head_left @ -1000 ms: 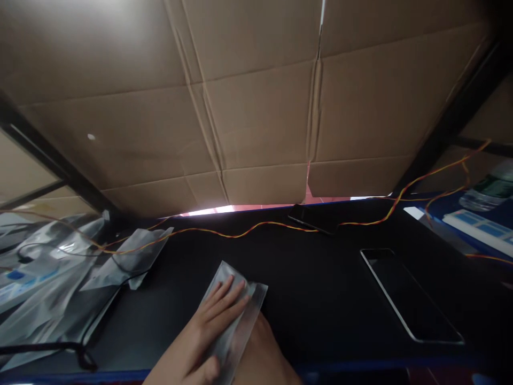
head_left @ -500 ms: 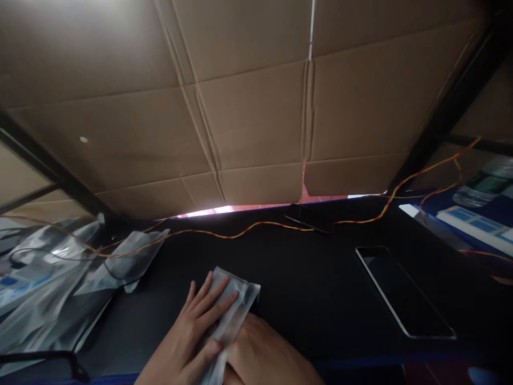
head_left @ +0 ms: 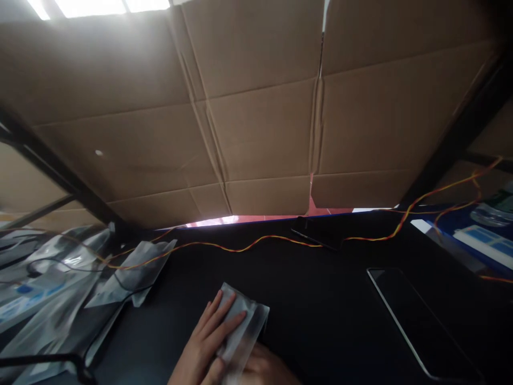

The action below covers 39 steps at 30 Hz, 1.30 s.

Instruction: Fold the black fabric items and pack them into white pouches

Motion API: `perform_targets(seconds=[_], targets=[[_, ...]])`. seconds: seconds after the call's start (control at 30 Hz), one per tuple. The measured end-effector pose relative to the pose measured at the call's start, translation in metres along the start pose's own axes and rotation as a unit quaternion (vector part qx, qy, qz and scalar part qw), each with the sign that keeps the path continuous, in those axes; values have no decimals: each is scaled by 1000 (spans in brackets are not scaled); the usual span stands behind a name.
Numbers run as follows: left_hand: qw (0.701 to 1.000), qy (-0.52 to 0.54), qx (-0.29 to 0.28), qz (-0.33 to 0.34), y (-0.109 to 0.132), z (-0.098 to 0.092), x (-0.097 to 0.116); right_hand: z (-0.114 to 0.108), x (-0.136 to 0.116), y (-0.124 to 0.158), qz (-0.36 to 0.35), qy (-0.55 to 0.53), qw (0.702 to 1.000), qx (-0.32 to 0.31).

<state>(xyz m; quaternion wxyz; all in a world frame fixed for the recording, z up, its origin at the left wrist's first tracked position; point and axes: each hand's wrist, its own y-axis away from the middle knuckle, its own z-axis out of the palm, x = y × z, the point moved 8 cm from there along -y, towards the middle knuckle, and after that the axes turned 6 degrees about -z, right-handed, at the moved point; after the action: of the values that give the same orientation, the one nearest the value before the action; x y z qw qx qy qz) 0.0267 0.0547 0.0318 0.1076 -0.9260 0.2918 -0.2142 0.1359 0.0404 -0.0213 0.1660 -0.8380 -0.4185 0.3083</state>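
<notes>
A translucent plastic bag (head_left: 236, 334) lies slanted under my hands on the black tabletop (head_left: 320, 310), at the bottom centre. It is folded flat, and I cannot tell what is inside. My left hand (head_left: 206, 342) lies over its left side, long fingers stretched along the top and thumb lower down, holding it. Against the lower right edge of the bag is my right hand (head_left: 266, 369), curled in and partly beneath it. Its fingertips are hidden by the bag and the frame's bottom edge.
Several more plastic bags (head_left: 132, 270) lie at the left among cables. A phone (head_left: 420, 321) rests at the right, and another dark phone (head_left: 316, 235) at the back. A red-and-yellow twisted wire (head_left: 264, 238) crosses the table. Behind stands a cardboard panel (head_left: 264, 128).
The view has tilted up a little, so everything sits lower in the picture. My left fingers are closer together on the bag, and less of my right hand shows.
</notes>
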Motion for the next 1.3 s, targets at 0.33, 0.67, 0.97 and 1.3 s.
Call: perform_targets(seconds=[0.33, 0.67, 0.97, 1.3], targets=[[996, -9, -74, 44, -25, 25, 14, 3, 39, 51, 27, 210, 969, 127], [989, -145, -3, -11, -41, 54, -3, -25, 60, 72, -46, 237, 966, 94], [986, -161, 26, -27, -59, 54, 10, -22, 61, 78, -31, 165, 984, 62], [987, -144, 12, 76, -63, 47, 28, -92, 61, 82, 3, 85, 996, 40]])
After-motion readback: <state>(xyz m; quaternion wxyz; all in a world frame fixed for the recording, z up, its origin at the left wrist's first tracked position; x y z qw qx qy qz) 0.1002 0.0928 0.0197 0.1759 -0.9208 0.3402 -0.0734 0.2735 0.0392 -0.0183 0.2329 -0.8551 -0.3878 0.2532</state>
